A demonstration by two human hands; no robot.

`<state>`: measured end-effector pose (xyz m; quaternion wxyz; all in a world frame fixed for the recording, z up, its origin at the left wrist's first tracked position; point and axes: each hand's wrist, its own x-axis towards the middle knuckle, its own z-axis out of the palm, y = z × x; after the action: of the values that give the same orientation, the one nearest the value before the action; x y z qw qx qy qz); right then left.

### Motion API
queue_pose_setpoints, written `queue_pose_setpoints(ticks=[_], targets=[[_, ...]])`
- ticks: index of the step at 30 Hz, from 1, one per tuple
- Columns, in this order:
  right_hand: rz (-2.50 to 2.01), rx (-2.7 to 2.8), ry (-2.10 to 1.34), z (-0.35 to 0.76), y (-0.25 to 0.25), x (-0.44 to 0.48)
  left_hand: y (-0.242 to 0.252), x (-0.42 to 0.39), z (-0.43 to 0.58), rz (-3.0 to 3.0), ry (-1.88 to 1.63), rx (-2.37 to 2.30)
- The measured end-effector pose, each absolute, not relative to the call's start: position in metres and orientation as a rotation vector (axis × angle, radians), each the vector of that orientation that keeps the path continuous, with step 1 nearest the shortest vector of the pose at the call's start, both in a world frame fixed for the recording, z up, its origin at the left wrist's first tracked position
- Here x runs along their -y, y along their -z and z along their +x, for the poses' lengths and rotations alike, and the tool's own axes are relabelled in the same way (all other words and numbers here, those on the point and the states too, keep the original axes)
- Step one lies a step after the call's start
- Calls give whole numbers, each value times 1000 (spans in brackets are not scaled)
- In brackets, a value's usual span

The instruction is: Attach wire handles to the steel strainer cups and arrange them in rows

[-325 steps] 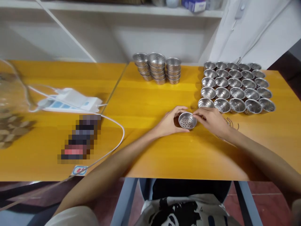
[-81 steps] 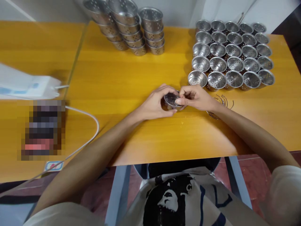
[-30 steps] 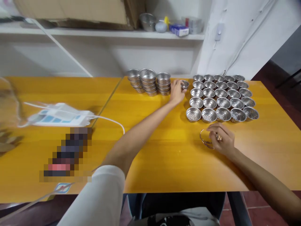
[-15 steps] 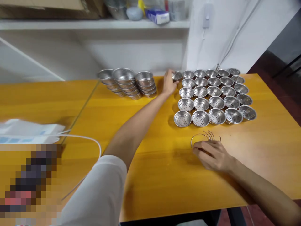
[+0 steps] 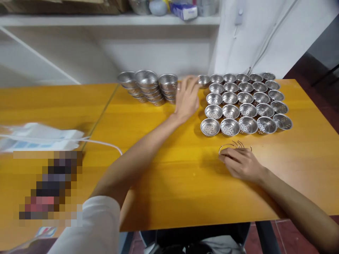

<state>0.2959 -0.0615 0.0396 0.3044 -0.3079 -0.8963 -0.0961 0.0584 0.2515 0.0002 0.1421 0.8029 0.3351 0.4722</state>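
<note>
My left hand (image 5: 186, 98) hovers open and empty over the table, fingers spread, between the stacks of perforated metal cups (image 5: 148, 87) and the grid of single cups (image 5: 245, 100). A lone cup (image 5: 204, 80) stands at the far left corner of that grid, just beyond my fingertips. My right hand (image 5: 241, 163) rests palm down on the table with its fingertips on a small pile of thin wire rings (image 5: 234, 146); its fingers are curled over them.
The yellow table (image 5: 172, 176) carries a white power strip (image 5: 39, 137) with a cable at the left and a blurred-out object near the front left. A shelf with boxes and containers (image 5: 182, 8) runs along the back wall.
My left hand has let go of the cup it carried to the grid's far left corner and has drawn back toward me, open. My right hand stays on the wire rings.
</note>
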Motion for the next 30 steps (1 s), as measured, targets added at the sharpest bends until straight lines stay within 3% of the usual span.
queue_pose_setpoints(ticks=[6,11,15,20,24,30], targets=[[-802,2385,304,295,-36,58,-66,-258,-25,2416,-1363,-1300],[-908,2365,340,304,-36,56,-99,-264,-26,2371,-1253,-1370],[-1065,2295,337,323,-43,53,-115,-226,-19,2420,-1426,-1235],[-1288,2469,139,332,-54,54,-80,-131,-25,2343,-1708,-906],[-1390,2596,77,321,-51,60,-37,-70,-39,2327,-1567,-920],[-1418,2578,358,326,-45,54,-5,-37,-38,2346,-1280,-569]])
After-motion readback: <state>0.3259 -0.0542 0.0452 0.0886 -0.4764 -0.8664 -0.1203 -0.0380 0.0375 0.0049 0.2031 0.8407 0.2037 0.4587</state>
